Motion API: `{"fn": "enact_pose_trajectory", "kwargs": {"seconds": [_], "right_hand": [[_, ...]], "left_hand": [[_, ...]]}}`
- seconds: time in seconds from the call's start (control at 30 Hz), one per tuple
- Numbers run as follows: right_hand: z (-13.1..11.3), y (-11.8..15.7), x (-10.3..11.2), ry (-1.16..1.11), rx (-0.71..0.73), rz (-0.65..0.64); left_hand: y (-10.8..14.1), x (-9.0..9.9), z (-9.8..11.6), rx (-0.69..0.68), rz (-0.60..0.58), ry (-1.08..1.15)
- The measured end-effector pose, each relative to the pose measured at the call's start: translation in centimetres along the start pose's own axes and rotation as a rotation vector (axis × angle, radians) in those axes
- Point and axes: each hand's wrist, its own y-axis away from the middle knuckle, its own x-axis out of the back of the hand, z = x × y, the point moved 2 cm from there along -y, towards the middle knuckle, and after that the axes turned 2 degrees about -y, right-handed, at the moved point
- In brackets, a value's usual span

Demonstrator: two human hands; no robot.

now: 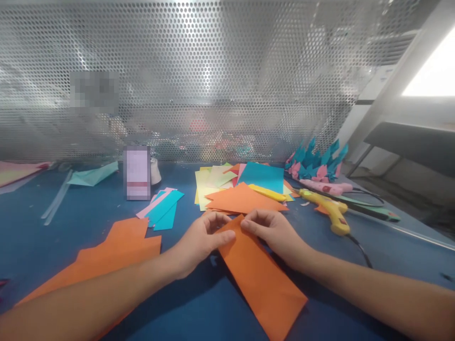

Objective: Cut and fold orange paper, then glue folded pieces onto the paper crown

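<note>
A long strip of orange paper [261,274] slants down toward me over the blue table. At its far end my left hand [209,237] pinches the left edge, thumb on top and fingers behind. My right hand [268,227] grips the far right corner between thumb and forefinger. Just beyond my hands lies a stack of orange paper pieces [241,199], with a yellow utility knife [266,192] resting on it. More cut orange paper [117,251] spreads beneath and beside my left forearm.
Blue and pink paper strips [165,208] lie left of centre, near a phone-like screen [138,173] and a white spool [155,171]. A yellow glue gun [336,210], a pink glue gun [327,187] and folded blue-and-pink paper shapes [316,161] sit right. A perforated metal panel [213,71] stands behind.
</note>
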Motion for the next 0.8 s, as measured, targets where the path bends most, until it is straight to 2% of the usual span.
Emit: {"fn": "enact_pose_trajectory", "kwargs": {"seconds": [0.2,0.43,0.8], "right_hand": [[0.06,-0.37,-0.16,0.017,0.059,-0.017],[-0.14,0.04,-0.43,0.001,0.043,-0.065],[0.17,-0.21,-0.75,0.007,0.087,-0.098]], "left_hand": [[-0.22,-0.34,0.06,0.021,-0.030,-0.126],[0.59,-0.59,0.28,0.017,0.000,-0.294],[0.63,-0.55,-0.23,-0.067,0.040,-0.308]]}}
